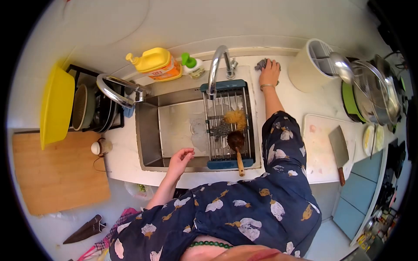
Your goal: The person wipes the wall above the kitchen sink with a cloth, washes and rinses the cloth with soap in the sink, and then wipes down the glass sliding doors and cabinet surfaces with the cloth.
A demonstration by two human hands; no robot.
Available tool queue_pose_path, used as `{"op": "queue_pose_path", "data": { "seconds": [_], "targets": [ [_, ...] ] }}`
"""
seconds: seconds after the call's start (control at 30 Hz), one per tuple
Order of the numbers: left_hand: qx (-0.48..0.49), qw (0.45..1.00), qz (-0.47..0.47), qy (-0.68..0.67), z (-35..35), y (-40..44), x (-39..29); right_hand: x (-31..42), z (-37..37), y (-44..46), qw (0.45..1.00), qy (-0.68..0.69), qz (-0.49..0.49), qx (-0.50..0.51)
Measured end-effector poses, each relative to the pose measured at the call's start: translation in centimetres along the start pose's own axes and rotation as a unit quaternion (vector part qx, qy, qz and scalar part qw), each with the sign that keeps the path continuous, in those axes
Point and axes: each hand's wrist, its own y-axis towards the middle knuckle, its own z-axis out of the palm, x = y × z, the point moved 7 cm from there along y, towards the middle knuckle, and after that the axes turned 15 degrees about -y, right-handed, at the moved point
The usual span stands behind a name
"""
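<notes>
My right hand (270, 75) reaches to the back of the counter, right of the faucet, and presses a crumpled grey cloth (261, 65) under its fingers. My left hand (177, 162) hovers over the front edge of the steel sink (152, 130), holding nothing, its fingers loosely bent and apart from the thumb. Across the sink's right side lies a drain rack (228, 163) with dark teal ends. A yellowish scrubber (235, 118), a steel wool pad (220, 131) and a wooden-handled brush (236, 141) rest on it.
Behind the sink stand a chrome faucet (216, 65), a yellow jug (157, 63) and a green-topped pump bottle (192, 66). To the right are a white utensil holder (302, 71) and a white cutting board (320, 152) with a cleaver (339, 145). A wooden board (61, 169) is at left.
</notes>
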Motion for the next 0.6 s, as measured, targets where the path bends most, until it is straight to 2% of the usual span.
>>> {"op": "queue_pose_path", "data": {
  "seconds": [0.03, 0.17, 0.37, 0.43, 0.47, 0.53, 0.57, 0.6],
  "targets": [
    [-0.002, 1.0, -0.006, -0.004, 0.3, 0.0, 0.4, 0.4, 0.1, 0.5, 1.0, -0.002, -0.004, 0.006],
    [0.0, 1.0, -0.014, 0.019, 0.9, 0.1, 0.5, 4.3, 0.4, -0.9, 0.985, 0.057, -0.16, 0.031],
    [0.08, 0.996, 0.012, 0.021, 6.7, 4.0, -0.4, 2.1, -5.8, -8.7, 0.981, 0.14, -0.132, 0.001],
    [0.161, 0.976, 0.108, 0.103, 10.3, 5.7, -1.4, 0.6, -8.1, -12.2, 0.986, 0.103, -0.133, -0.012],
    [0.171, 0.974, 0.112, 0.101, 12.1, 6.4, -1.9, -0.2, -10.0, -13.3, 0.988, 0.079, -0.128, 0.013],
    [0.227, 0.935, 0.205, 0.177, 17.1, 6.9, -4.4, -2.6, -11.7, -14.3, 0.991, 0.02, -0.119, 0.054],
    [0.242, 0.918, 0.211, 0.233, 19.6, 6.9, -5.9, -4.0, -12.1, -14.0, 0.991, 0.013, -0.119, 0.052],
    [0.255, 0.897, 0.218, 0.288, 22.0, 7.2, -7.1, -6.1, -11.6, -13.4, 0.992, -0.041, -0.068, 0.097]
  ]
}}
